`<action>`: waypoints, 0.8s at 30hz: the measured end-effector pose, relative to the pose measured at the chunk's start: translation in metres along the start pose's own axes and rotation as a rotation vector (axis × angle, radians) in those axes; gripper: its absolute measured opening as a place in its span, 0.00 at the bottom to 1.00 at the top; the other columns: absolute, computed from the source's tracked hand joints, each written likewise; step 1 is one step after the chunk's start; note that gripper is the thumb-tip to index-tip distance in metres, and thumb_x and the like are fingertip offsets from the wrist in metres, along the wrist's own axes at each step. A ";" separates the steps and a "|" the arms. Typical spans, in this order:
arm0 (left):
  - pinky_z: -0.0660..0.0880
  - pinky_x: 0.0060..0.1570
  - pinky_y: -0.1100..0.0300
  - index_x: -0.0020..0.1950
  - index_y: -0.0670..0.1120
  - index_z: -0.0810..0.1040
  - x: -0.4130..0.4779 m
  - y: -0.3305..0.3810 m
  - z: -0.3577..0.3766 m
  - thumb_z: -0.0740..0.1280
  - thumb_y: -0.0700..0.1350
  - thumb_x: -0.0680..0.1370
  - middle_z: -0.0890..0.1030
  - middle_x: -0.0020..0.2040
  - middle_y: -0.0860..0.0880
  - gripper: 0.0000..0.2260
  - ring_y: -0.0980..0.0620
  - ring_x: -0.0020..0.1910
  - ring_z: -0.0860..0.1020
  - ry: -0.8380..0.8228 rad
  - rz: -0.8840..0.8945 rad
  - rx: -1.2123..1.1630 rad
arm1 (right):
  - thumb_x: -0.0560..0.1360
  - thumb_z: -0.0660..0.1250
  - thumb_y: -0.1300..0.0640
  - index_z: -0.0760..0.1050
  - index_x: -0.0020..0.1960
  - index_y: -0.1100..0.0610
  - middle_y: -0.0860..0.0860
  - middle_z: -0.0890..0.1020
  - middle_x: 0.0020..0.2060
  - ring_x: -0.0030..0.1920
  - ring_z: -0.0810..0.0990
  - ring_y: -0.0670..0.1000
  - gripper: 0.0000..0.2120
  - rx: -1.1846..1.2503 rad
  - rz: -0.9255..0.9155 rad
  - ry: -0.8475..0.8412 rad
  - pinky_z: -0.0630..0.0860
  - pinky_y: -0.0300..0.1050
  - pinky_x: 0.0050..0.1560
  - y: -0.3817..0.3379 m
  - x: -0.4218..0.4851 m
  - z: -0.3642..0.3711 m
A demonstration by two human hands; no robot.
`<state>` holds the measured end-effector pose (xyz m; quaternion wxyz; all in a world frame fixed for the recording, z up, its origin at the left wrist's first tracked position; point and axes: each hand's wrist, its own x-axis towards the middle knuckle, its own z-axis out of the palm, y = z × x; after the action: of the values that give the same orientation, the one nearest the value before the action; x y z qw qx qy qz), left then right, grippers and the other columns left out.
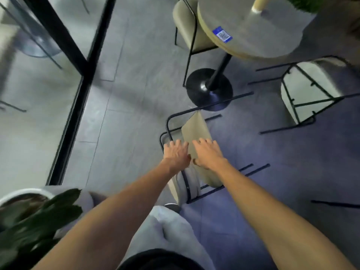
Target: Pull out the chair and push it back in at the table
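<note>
A chair (196, 131) with beige padding and a thin dark metal frame stands in the middle of the view, set back from the round table (272, 49). The table stands on a black pedestal base (209, 88). Both my hands lie side by side on the chair's beige backrest. My left hand (176, 152) has its fingers spread over the top, close to the frame's bend. My right hand (208, 153) covers the padding beside it, its thumb curled under the edge. The chair's seat is mostly hidden by my arms.
A second beige chair (185, 22) is tucked in at the table's far left, and a third chair (311, 88) stands at the right. A black-framed glass wall (78, 106) runs along the left. A potted plant (39, 217) sits at the lower left. A blue QR sticker (222, 35) marks the tabletop.
</note>
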<state>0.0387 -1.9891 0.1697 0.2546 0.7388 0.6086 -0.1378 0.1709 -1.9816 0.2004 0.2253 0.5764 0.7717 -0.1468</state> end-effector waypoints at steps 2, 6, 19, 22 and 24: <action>0.68 0.60 0.44 0.67 0.48 0.69 -0.018 -0.008 0.016 0.60 0.57 0.80 0.72 0.65 0.43 0.19 0.40 0.65 0.71 -0.001 -0.067 -0.043 | 0.73 0.69 0.44 0.65 0.71 0.53 0.56 0.73 0.65 0.65 0.71 0.59 0.30 -0.036 -0.054 0.007 0.69 0.55 0.62 -0.013 -0.010 0.003; 0.69 0.58 0.46 0.65 0.49 0.70 -0.055 -0.011 0.064 0.60 0.57 0.80 0.74 0.63 0.43 0.18 0.40 0.63 0.73 0.015 -0.133 -0.115 | 0.73 0.69 0.45 0.65 0.72 0.53 0.56 0.72 0.66 0.65 0.71 0.59 0.30 -0.092 -0.119 0.014 0.69 0.56 0.62 -0.029 -0.033 0.027; 0.69 0.58 0.48 0.69 0.48 0.68 -0.076 0.019 0.192 0.65 0.63 0.76 0.74 0.65 0.44 0.28 0.41 0.63 0.74 0.024 -0.576 -0.414 | 0.69 0.74 0.51 0.65 0.71 0.56 0.58 0.72 0.66 0.63 0.71 0.59 0.34 -0.476 -0.595 -0.046 0.70 0.54 0.58 -0.030 -0.016 0.126; 0.69 0.61 0.46 0.73 0.47 0.63 -0.052 0.037 0.226 0.70 0.66 0.70 0.73 0.67 0.44 0.39 0.41 0.65 0.73 0.019 -0.686 -0.568 | 0.71 0.73 0.51 0.63 0.74 0.56 0.60 0.68 0.70 0.68 0.68 0.62 0.36 -0.605 -0.745 -0.066 0.68 0.56 0.62 -0.027 0.011 0.153; 0.69 0.63 0.45 0.74 0.47 0.61 -0.038 0.050 0.247 0.73 0.65 0.68 0.72 0.68 0.44 0.42 0.41 0.67 0.72 0.037 -0.747 -0.703 | 0.73 0.71 0.50 0.60 0.76 0.56 0.61 0.64 0.74 0.71 0.64 0.64 0.36 -0.685 -0.816 -0.090 0.65 0.59 0.67 -0.026 0.023 0.168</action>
<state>0.1046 -2.1609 -0.0057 0.4102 0.3429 0.8450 0.0068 0.1704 -2.0518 0.0438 0.3580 0.1161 0.9264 0.0135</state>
